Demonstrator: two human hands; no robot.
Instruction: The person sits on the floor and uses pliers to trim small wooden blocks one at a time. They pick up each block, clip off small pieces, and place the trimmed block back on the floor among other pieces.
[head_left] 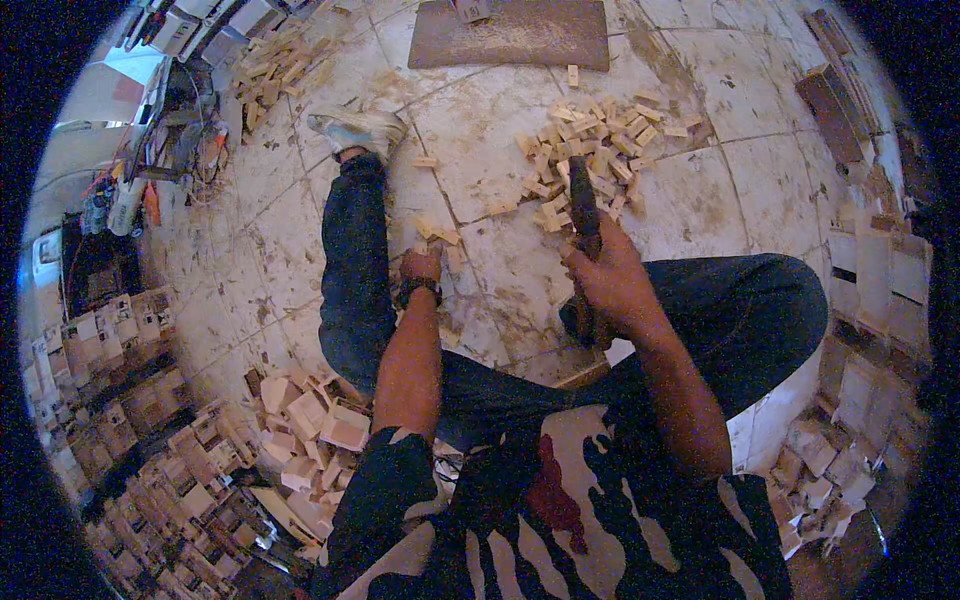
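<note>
Small wooden blocks (608,132): raw, matt, sawn-looking | larger blocks (346,426): bare wood, matt | floor tiles (720,215): dull, dirt-smeared | mat (510,42): matt, dusty | trousers (355,235): matt cloth | patterned shirt (555,500): cloth, matt | hand tool (583,200): dark, dull, material I can't tell remotely

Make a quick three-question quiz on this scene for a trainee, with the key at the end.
1. Which hand grips the long dark tool?
2. True or false: seen from the seated person, the brown mat lies beyond the pile of small wooden blocks.
3. Which of these is the left hand closest to? A: the shoe; B: a few loose wood pieces; C: the brown mat.

Key: 1, the right hand; 2, true; 3, B.
</note>
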